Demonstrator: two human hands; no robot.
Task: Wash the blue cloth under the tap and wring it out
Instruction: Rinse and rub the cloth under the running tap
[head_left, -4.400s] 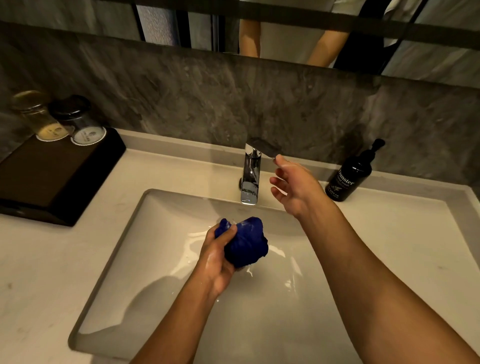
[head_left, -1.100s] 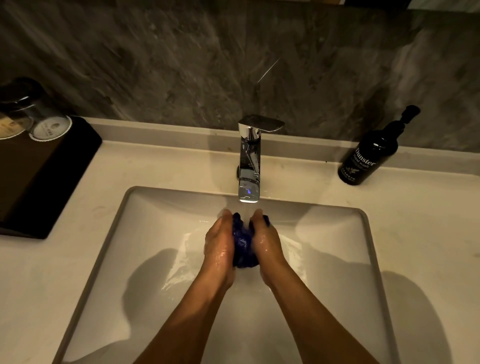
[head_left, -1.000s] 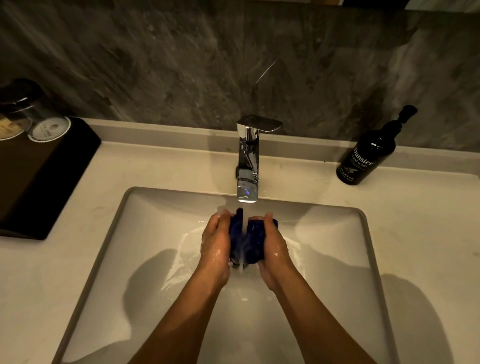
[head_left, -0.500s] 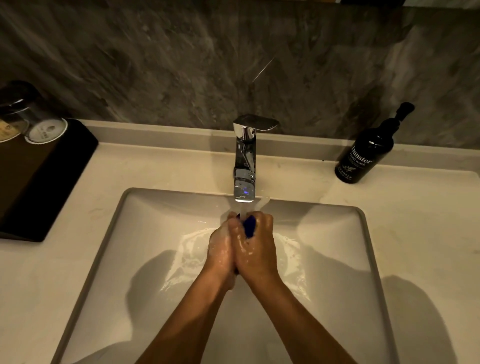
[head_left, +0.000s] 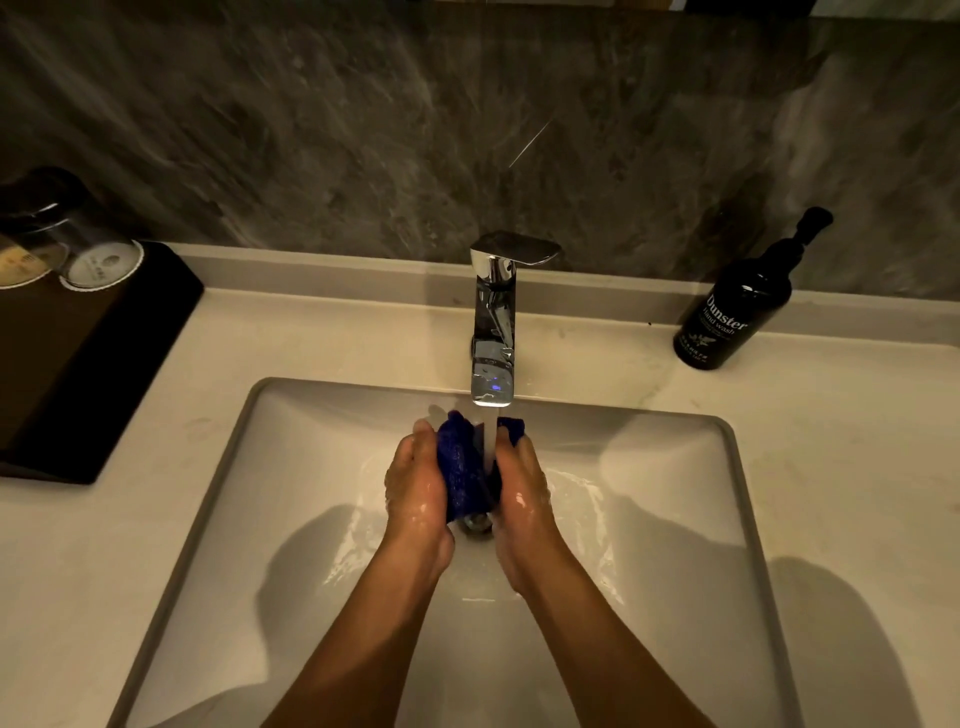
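Two hands working: you are pinching blue cloth (head_left: 464, 470) between left hand (head_left: 415, 486) and right hand (head_left: 522, 486), fingers curled round it, holding it directly under tap (head_left: 492, 332) so stream is soaking folds, over sink (head_left: 727, 519) drain.

Two bare forearms enter from bottom edge, no sleeves visible. Left hand (head_left: 418, 488) and right hand (head_left: 522, 486) wet, glossy with water highlights on backs. No rings, watch or bracelets visible on wrists. Fingertips partly hidden.

Countertop (head_left: 363, 353): tray (head_left: 78, 364), soap bottle (head_left: 727, 317)
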